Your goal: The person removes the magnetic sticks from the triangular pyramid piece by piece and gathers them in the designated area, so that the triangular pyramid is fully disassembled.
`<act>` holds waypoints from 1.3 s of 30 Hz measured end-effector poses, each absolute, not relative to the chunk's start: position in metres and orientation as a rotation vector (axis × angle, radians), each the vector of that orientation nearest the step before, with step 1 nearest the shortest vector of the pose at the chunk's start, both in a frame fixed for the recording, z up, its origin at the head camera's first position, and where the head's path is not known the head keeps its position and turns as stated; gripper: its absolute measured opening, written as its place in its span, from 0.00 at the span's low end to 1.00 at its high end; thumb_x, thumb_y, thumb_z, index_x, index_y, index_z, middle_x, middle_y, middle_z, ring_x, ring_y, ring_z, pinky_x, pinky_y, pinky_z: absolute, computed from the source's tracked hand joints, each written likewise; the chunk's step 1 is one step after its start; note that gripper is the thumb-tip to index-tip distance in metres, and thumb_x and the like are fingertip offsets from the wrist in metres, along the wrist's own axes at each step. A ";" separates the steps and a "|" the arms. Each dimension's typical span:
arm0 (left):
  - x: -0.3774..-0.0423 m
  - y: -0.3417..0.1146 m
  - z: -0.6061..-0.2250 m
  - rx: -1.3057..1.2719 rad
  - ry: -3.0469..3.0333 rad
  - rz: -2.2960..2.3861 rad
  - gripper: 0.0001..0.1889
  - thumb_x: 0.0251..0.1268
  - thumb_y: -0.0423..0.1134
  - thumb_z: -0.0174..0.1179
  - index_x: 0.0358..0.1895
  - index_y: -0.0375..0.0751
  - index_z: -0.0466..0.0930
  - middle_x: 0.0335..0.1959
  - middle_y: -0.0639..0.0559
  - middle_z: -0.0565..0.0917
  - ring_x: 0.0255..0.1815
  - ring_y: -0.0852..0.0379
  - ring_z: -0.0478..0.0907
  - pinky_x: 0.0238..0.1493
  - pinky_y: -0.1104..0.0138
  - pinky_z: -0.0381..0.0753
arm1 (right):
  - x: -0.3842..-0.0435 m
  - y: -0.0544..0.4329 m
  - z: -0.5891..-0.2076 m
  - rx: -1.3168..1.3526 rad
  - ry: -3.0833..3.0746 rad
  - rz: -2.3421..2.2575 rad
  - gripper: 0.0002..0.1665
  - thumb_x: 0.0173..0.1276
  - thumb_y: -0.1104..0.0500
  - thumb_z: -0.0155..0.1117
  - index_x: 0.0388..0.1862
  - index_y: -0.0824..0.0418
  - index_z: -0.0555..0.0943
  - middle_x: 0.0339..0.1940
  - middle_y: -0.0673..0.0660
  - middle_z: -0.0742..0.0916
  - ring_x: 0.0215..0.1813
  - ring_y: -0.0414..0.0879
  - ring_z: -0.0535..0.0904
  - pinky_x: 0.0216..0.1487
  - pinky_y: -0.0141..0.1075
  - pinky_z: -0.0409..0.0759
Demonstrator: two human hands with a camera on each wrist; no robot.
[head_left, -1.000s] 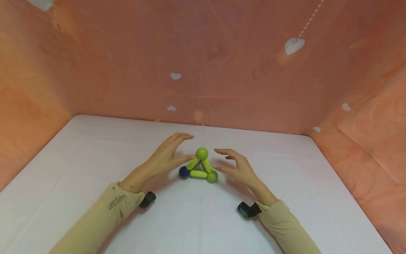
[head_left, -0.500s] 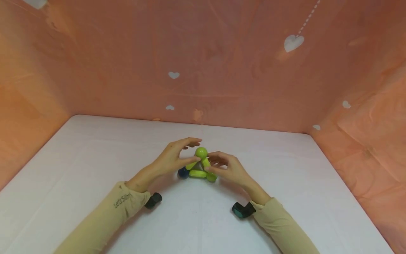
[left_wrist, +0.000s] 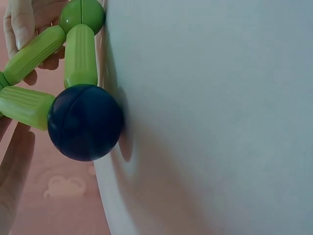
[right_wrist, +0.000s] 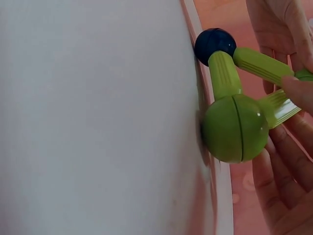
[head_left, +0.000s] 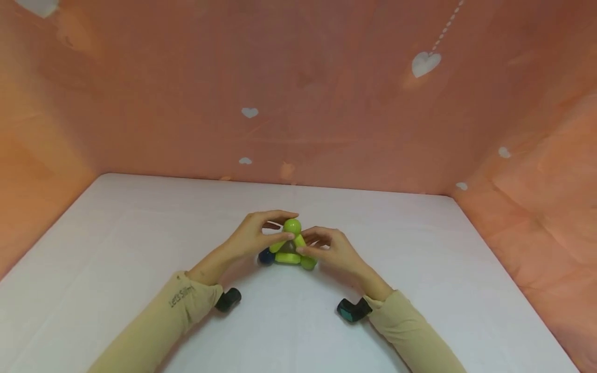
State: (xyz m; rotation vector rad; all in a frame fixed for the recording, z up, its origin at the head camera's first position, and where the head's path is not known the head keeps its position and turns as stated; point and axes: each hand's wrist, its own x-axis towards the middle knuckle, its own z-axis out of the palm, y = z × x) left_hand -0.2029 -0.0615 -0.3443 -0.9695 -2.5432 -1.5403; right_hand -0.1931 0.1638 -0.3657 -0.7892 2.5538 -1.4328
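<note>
A triangle built from three lime-green rods and three balls, apparently a magnetic rod-and-ball toy, stands upright on the white table. Its top ball [head_left: 292, 226] is lime green, its left base ball [head_left: 266, 256] dark blue, its right base ball [right_wrist: 234, 128] green. A bottom rod [head_left: 287, 258] joins the two base balls. My left hand [head_left: 252, 234] holds the top corner, thumb in front just under the ball and fingers behind it. With thumb and fingers, my right hand [head_left: 335, 249] pinches the right slanted rod [left_wrist: 36, 55]. The fingertips behind the triangle are partly hidden.
The white table [head_left: 289, 321] has a back edge against an orange-pink cloth wall [head_left: 298, 93] printed with white hearts. Similar cloth hangs at both sides. A black wrist camera [head_left: 228, 300] sits under the left cuff, another black camera [head_left: 353, 310] at the right cuff.
Both hands have moved inward from beside the triangle. The left has come around the top ball, and the right has taken hold of the right rod. The triangle stays about where it was.
</note>
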 end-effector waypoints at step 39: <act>-0.196 -0.080 -0.343 -0.777 -2.608 -1.679 0.22 0.63 0.39 0.63 0.60 0.41 0.76 0.54 0.48 0.82 0.57 0.47 0.78 0.53 0.56 0.80 | -0.192 0.175 -0.365 -0.773 2.639 -1.429 0.15 0.63 0.60 0.67 0.48 0.63 0.82 0.43 0.57 0.88 0.44 0.46 0.81 0.49 0.38 0.78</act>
